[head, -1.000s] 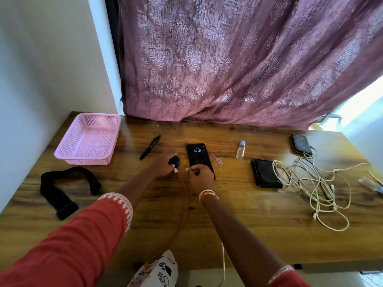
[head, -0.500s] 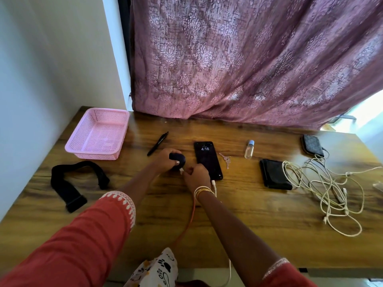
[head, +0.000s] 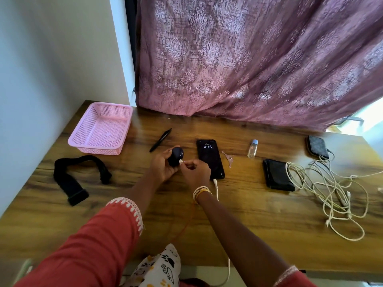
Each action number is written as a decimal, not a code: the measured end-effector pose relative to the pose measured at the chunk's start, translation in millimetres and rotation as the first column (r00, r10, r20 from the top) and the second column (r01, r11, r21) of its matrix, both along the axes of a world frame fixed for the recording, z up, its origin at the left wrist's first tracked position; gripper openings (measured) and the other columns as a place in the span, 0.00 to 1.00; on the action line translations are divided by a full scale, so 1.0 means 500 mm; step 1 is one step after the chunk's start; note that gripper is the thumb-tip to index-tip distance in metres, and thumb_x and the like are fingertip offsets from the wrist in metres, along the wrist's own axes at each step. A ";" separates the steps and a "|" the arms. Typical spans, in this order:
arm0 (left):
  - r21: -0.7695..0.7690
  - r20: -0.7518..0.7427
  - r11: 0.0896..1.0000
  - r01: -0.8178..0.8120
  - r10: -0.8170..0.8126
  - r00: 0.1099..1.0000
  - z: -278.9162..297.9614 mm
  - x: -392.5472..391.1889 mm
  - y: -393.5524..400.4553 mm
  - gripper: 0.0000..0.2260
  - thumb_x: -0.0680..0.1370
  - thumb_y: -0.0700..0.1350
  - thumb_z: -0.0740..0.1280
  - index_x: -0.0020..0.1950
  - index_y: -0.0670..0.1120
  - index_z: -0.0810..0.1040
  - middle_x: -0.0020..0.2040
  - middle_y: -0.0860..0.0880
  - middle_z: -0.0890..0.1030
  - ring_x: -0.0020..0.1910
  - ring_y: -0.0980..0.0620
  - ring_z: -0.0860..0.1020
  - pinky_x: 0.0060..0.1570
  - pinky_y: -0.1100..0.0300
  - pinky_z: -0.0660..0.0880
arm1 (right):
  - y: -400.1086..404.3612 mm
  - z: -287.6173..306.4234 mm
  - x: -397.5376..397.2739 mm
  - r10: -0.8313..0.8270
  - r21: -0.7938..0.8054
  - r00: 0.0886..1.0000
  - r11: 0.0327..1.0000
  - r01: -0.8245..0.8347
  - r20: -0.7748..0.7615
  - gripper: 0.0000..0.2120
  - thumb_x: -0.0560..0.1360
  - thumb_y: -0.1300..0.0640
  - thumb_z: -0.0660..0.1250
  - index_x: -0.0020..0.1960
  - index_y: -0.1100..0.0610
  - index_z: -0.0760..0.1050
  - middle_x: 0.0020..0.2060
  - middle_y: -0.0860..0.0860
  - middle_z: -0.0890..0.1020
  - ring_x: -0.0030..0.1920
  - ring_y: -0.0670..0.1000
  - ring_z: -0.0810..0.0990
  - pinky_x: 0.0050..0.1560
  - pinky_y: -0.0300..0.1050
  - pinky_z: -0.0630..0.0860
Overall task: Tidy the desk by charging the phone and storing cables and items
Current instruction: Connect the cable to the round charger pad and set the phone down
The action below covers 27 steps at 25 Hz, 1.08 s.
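My right hand point(head: 195, 171) pinches a small white plug point(head: 181, 161) against the round dark charger point(head: 175, 155) that my left hand point(head: 162, 165) cups just above the table point(head: 248, 214). Just beyond to the right, the phone point(head: 210, 158) lies flat with a white cable point(head: 216, 188) in its near end, and the pink basket point(head: 101, 128) sits far left.

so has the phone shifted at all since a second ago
No. The phone lies as close to the left of the keys as before, with the pen on its other side; only the camera moved.
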<state>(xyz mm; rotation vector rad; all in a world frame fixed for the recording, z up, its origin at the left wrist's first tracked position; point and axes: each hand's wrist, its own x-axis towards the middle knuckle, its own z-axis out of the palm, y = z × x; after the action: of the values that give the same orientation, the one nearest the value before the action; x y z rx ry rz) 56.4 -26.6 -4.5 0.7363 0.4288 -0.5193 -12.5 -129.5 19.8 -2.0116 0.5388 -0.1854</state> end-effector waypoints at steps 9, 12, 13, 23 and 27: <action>-0.060 -0.068 0.989 -0.135 0.131 0.989 0.011 -0.011 -0.011 0.11 0.83 0.43 0.54 0.55 0.39 0.73 0.42 0.41 0.76 0.37 0.47 0.76 0.28 0.57 0.79 | 0.040 0.007 0.010 -0.043 0.018 0.996 0.999 0.041 0.073 0.05 0.68 0.55 0.74 0.41 0.56 0.84 0.33 0.47 0.85 0.34 0.42 0.82 0.42 0.39 0.80; -0.048 -0.078 0.989 -0.140 0.136 0.988 0.008 -0.010 -0.012 0.11 0.82 0.43 0.54 0.58 0.39 0.72 0.43 0.42 0.76 0.39 0.47 0.75 0.26 0.59 0.78 | 0.041 0.009 0.010 -0.038 0.031 0.997 0.999 0.036 0.073 0.06 0.68 0.55 0.73 0.42 0.56 0.85 0.34 0.48 0.85 0.35 0.43 0.82 0.42 0.42 0.81; -0.045 -0.075 0.990 -0.137 0.133 0.988 0.008 -0.010 -0.011 0.12 0.82 0.43 0.54 0.59 0.39 0.71 0.43 0.42 0.75 0.39 0.47 0.75 0.26 0.59 0.78 | 0.042 0.009 0.010 -0.041 0.031 0.996 0.999 0.039 0.074 0.06 0.67 0.54 0.73 0.42 0.55 0.85 0.34 0.48 0.85 0.35 0.44 0.82 0.42 0.43 0.82; -0.021 -0.052 0.994 -0.106 0.105 0.993 -0.014 0.002 -0.007 0.12 0.82 0.43 0.54 0.57 0.39 0.73 0.43 0.42 0.75 0.39 0.47 0.75 0.43 0.52 0.75 | 0.046 0.007 0.011 -0.054 0.064 0.995 0.997 0.049 0.087 0.06 0.67 0.56 0.74 0.42 0.56 0.85 0.34 0.49 0.85 0.35 0.43 0.83 0.43 0.43 0.82; -0.028 -0.044 0.995 -0.096 0.094 0.995 -0.020 0.005 -0.007 0.12 0.82 0.44 0.53 0.56 0.39 0.72 0.42 0.42 0.75 0.40 0.46 0.75 0.45 0.49 0.75 | 0.047 0.008 0.012 -0.060 0.069 0.994 0.996 0.054 0.088 0.06 0.67 0.56 0.74 0.42 0.56 0.85 0.35 0.49 0.85 0.35 0.43 0.83 0.42 0.42 0.82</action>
<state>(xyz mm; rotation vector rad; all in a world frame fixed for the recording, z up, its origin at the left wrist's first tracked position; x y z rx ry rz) 59.0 -30.2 -14.2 0.6738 0.4922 -0.4514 -6.6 -106.0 23.6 -1.9146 0.5382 -0.2882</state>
